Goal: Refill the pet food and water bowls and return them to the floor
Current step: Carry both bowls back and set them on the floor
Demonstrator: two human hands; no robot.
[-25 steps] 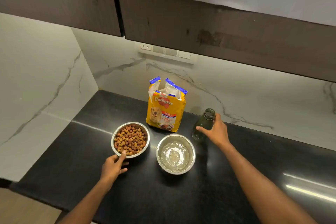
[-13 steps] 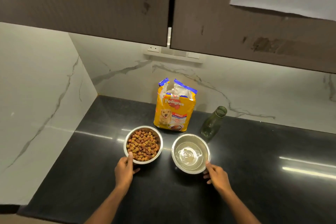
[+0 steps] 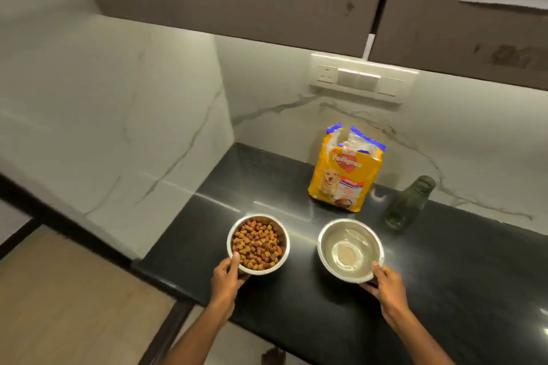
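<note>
Two steel bowls stand on the black counter (image 3: 296, 311). The left one, the food bowl (image 3: 258, 243), is full of brown kibble. My left hand (image 3: 227, 278) grips its near rim, thumb over the edge. The right one, the water bowl (image 3: 350, 249), holds clear water. My right hand (image 3: 385, 284) grips its near right rim, thumb on the edge. Both bowls seem to rest on the counter.
An open yellow Pedigree bag (image 3: 345, 169) stands behind the bowls against the marble wall. A green glass bottle (image 3: 407, 203) stands to its right. Dark cabinets hang overhead. The counter's corner lies at the lower left, with wooden floor (image 3: 59, 299) beyond and a bare foot (image 3: 272, 357) below.
My right hand left the green bottle and came down onto the water bowl's rim. My left hand tightened on the food bowl's rim. The view swung left and down.
</note>
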